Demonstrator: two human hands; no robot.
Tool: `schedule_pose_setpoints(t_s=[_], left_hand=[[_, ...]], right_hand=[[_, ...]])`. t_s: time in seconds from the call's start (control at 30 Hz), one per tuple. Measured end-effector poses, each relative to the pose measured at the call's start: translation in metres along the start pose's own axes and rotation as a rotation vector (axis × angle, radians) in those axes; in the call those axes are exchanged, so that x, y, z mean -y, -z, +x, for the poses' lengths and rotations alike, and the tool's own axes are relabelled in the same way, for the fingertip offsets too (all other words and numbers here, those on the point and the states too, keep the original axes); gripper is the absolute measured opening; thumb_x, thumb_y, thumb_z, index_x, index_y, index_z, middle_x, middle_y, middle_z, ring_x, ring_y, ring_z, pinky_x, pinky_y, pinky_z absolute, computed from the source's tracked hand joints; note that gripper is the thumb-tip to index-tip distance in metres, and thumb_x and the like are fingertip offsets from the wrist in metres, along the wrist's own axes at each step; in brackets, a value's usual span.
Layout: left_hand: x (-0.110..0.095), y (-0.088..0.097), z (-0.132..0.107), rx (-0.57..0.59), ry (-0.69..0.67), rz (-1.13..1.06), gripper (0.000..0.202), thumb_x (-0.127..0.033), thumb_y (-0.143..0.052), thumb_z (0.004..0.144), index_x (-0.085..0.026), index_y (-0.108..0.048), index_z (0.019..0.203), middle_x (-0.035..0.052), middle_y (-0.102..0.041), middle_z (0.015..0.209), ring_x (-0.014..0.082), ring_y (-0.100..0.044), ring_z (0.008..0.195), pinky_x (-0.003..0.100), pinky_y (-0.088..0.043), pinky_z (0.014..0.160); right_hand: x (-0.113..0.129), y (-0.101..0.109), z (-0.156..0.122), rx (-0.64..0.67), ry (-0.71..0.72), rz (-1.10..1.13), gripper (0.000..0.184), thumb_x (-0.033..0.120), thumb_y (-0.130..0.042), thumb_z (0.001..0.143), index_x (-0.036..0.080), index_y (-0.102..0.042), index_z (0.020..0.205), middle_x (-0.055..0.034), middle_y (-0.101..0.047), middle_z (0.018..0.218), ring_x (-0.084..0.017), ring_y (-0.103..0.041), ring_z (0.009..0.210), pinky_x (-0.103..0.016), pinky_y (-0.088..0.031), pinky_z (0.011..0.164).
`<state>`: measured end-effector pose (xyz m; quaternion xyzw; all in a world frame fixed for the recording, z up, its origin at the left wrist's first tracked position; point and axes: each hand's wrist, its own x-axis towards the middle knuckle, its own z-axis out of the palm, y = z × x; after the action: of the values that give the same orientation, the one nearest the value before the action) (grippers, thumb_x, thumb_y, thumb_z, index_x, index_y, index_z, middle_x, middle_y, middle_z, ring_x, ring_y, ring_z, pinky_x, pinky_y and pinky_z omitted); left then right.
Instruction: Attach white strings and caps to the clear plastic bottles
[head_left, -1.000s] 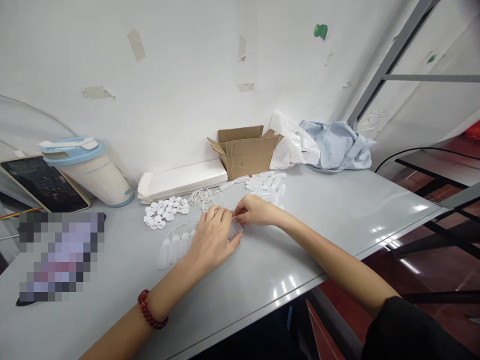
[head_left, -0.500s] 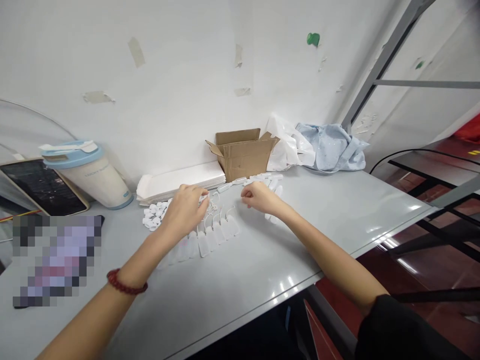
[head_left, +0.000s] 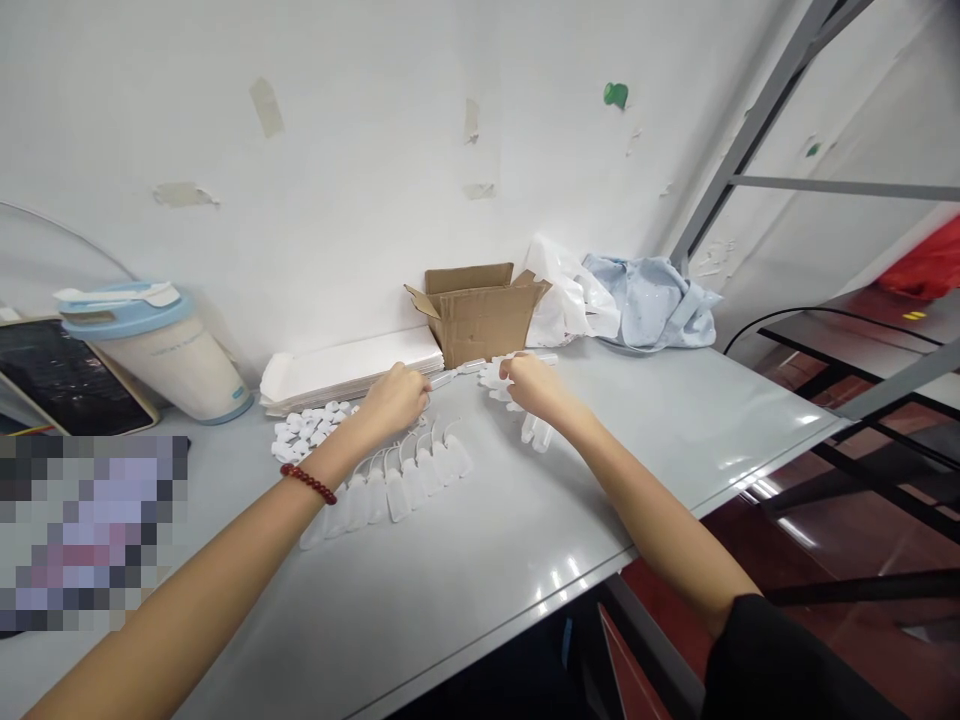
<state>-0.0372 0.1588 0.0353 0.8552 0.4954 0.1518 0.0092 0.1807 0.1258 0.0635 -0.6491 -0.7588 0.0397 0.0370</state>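
Observation:
My left hand [head_left: 401,397] is closed, its fingertips at the left end of a clear slim tube [head_left: 444,379]. Whatever sits between those fingers is hidden. The fingers of my right hand [head_left: 536,388] are curled beside a cluster of white, scalloped-looking plastic pieces [head_left: 493,382]; I cannot make out what they grip. Below my left hand, several translucent flat pieces [head_left: 397,497] with thin curved white strings lie in a slanting row. Small white plastic parts [head_left: 304,432] are heaped to the left of that hand. More clear pieces [head_left: 537,433] lie under my right wrist.
A stack of white flat boards or envelopes [head_left: 345,370] and an open cardboard box [head_left: 487,322] stand against the wall. Right of them are a white plastic bag [head_left: 566,300] and light-blue cloth [head_left: 649,300]. A cup [head_left: 176,355] and phone [head_left: 71,375] stand left on the grey table [head_left: 480,560].
My left hand has moved right, from above the strings to the tube's end. My right hand has shifted slightly up and right to the white pieces. The view has turned a little.

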Motion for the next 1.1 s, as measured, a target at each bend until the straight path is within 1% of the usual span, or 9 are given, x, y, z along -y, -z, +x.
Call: schedule_pose_setpoints(t_s=[0.2,0.3,0.37,0.5,0.6,0.67,0.77,0.97,1.1], left_hand=[[0.003,0.023,-0.014,-0.199,0.091,-0.014,0.033,-0.020,-0.040,0.081,-0.017,-0.070,0.097,0.0108,-0.072,0.098,0.0298,-0.059,0.096,0.043,-0.047,0.083],[-0.002,0.034,-0.034,-0.297,0.182,-0.094,0.031,-0.025,-0.043,0.082,-0.018,-0.069,0.098,0.0094,-0.072,0.099,0.0270,-0.061,0.090,0.042,-0.048,0.083],[-0.007,0.036,-0.053,-0.334,0.256,-0.200,0.029,-0.030,-0.047,0.081,-0.020,-0.069,0.097,0.0071,-0.072,0.097,0.0237,-0.063,0.080,0.038,-0.049,0.077],[-0.017,0.033,-0.088,-0.324,0.354,-0.338,0.029,-0.035,-0.049,0.081,-0.022,-0.068,0.098,0.0048,-0.071,0.095,0.0200,-0.060,0.072,0.033,-0.050,0.066],[-0.023,0.032,-0.100,-0.319,0.391,-0.406,0.029,-0.038,-0.050,0.080,-0.022,-0.069,0.096,0.0046,-0.070,0.095,0.0186,-0.058,0.069,0.031,-0.048,0.061],[-0.028,0.031,-0.101,-0.325,0.404,-0.442,0.030,-0.037,-0.050,0.080,-0.022,-0.069,0.097,0.0041,-0.070,0.098,0.0174,-0.056,0.067,0.030,-0.048,0.061],[-0.034,0.029,-0.100,-0.308,0.409,-0.495,0.031,-0.037,-0.050,0.080,-0.022,-0.069,0.098,0.0040,-0.069,0.100,0.0165,-0.055,0.066,0.030,-0.047,0.060],[-0.040,0.022,-0.100,-0.237,0.458,-0.602,0.029,-0.038,-0.053,0.078,-0.021,-0.070,0.095,0.0048,-0.070,0.101,0.0182,-0.058,0.072,0.031,-0.048,0.063],[-0.041,0.021,-0.100,-0.218,0.467,-0.634,0.029,-0.039,-0.054,0.077,-0.022,-0.070,0.095,0.0047,-0.070,0.103,0.0197,-0.060,0.078,0.032,-0.048,0.065]], right_hand=[[0.004,0.011,-0.007,0.075,-0.021,-0.054,0.032,-0.003,-0.050,0.078,0.013,-0.065,0.101,-0.0153,-0.064,0.107,-0.024,-0.061,0.094,-0.027,-0.037,0.066],[0.004,0.016,-0.011,0.105,-0.028,-0.063,0.033,-0.004,-0.050,0.076,0.012,-0.065,0.101,-0.0162,-0.064,0.106,-0.024,-0.061,0.093,-0.027,-0.038,0.066],[0.000,0.018,-0.012,0.113,-0.014,-0.048,0.034,-0.003,-0.049,0.076,0.013,-0.065,0.101,-0.0150,-0.064,0.106,-0.023,-0.061,0.093,-0.027,-0.038,0.066],[-0.011,0.022,-0.015,0.207,0.079,0.033,0.033,0.002,-0.055,0.074,0.021,-0.067,0.098,-0.0060,-0.066,0.101,-0.018,-0.061,0.087,-0.022,-0.038,0.060],[-0.012,0.024,-0.018,0.345,0.090,0.058,0.037,0.004,-0.060,0.069,0.023,-0.068,0.100,-0.0055,-0.064,0.103,-0.018,-0.061,0.085,-0.022,-0.038,0.056],[-0.010,0.023,-0.019,0.393,0.065,0.036,0.039,0.003,-0.060,0.067,0.021,-0.068,0.100,-0.0075,-0.063,0.106,-0.020,-0.061,0.087,-0.023,-0.038,0.056],[-0.006,0.022,-0.021,0.399,0.064,0.021,0.035,0.002,-0.059,0.066,0.019,-0.069,0.096,-0.0091,-0.063,0.107,-0.022,-0.061,0.089,-0.024,-0.039,0.057],[-0.002,0.018,-0.020,0.404,0.099,0.040,0.025,0.003,-0.061,0.066,0.017,-0.069,0.085,-0.0084,-0.066,0.097,-0.021,-0.061,0.083,-0.024,-0.038,0.054],[0.001,0.013,-0.017,0.408,0.106,0.037,0.022,-0.001,-0.062,0.062,0.014,-0.068,0.076,-0.0091,-0.066,0.089,-0.020,-0.061,0.074,-0.024,-0.036,0.052]])
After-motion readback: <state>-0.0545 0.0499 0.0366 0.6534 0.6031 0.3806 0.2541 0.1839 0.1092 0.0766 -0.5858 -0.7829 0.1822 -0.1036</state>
